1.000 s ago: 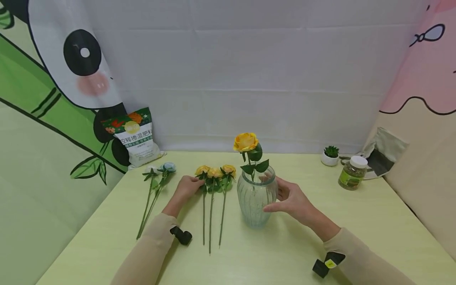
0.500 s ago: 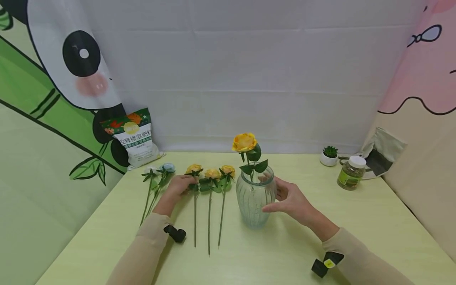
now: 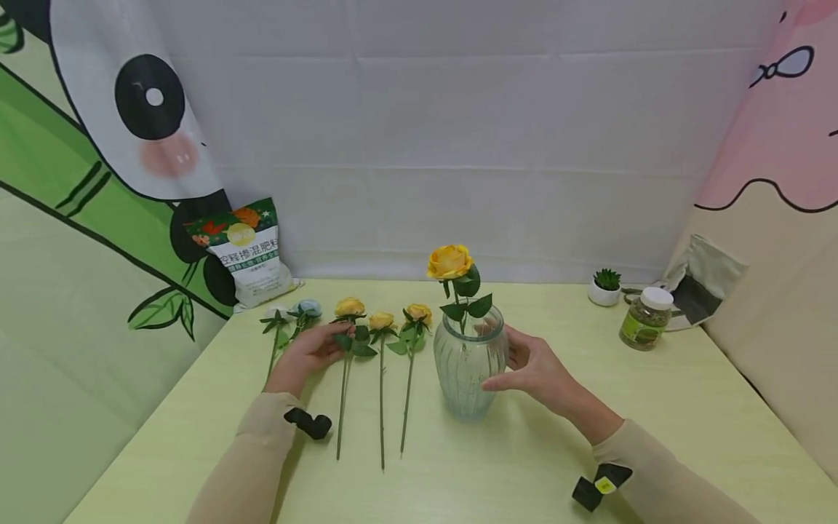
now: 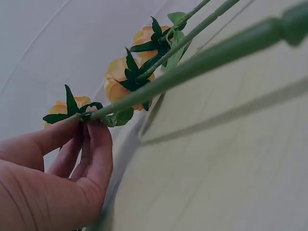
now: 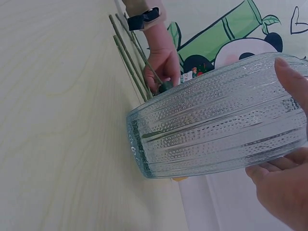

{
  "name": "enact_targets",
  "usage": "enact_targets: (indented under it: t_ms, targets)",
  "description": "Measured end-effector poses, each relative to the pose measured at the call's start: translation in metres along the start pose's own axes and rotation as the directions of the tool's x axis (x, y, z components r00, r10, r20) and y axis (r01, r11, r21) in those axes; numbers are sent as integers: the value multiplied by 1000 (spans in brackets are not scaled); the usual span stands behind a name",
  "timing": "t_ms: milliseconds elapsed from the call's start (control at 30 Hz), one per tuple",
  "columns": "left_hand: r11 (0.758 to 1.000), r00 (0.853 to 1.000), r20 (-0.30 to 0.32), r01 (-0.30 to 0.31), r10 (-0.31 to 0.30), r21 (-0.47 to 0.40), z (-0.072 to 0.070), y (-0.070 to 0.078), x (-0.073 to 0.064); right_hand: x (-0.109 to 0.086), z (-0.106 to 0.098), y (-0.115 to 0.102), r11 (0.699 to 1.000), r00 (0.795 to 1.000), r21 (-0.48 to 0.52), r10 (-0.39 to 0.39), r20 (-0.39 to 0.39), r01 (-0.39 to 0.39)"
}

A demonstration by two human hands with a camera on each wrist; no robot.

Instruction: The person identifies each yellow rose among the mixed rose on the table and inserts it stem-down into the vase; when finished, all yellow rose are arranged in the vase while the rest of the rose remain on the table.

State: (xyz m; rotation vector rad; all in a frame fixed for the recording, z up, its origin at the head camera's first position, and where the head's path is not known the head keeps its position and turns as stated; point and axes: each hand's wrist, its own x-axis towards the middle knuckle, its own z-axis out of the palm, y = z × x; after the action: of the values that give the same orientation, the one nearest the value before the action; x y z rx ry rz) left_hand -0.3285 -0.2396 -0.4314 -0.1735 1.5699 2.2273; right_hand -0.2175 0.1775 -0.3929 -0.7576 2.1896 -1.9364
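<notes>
My left hand pinches a yellow artificial rose by its stem, just under the flower head. In the left wrist view, thumb and fingertips meet at the green sepals, and the stem runs close past the camera. Two more yellow roses lie to its right, a middle rose and a right-hand rose. My right hand holds the ribbed clear glass vase from its right side, thumb in front and fingers behind. One yellow rose stands upright in the vase.
A white flower and a blue flower lie left of my left hand, which partly covers their stems. A fertilizer bag leans at the back left. At the back right are a small potted succulent, a lidded jar and a grey pouch.
My left hand has moved left, drawing the leftmost yellow rose away from the other two, which now lie farther apart. The right hand and vase have stayed in place.
</notes>
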Motion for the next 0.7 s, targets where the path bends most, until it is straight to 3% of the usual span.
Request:
enact_targets:
  t_ms: [100, 233, 500, 700]
  targets:
    - [993, 996, 81, 31, -22, -115, -3, 3, -4, 1, 0, 0, 1000, 1000, -4, -6, 4, 6]
    - [984, 989, 149, 25, 1, -174, -3, 9, -8, 2, 0, -2, 1000, 1000, -5, -12, 4, 12]
    - [960, 994, 109, 33, -2, -278, -4, 24, -15, 2, -1, -2, 1000, 1000, -2, -15, 4, 15]
    - [956, 991, 131, 32, 7, -292, -5, 28, -18, 0, -1, 0, 1000, 1000, -6, -3, 1, 3]
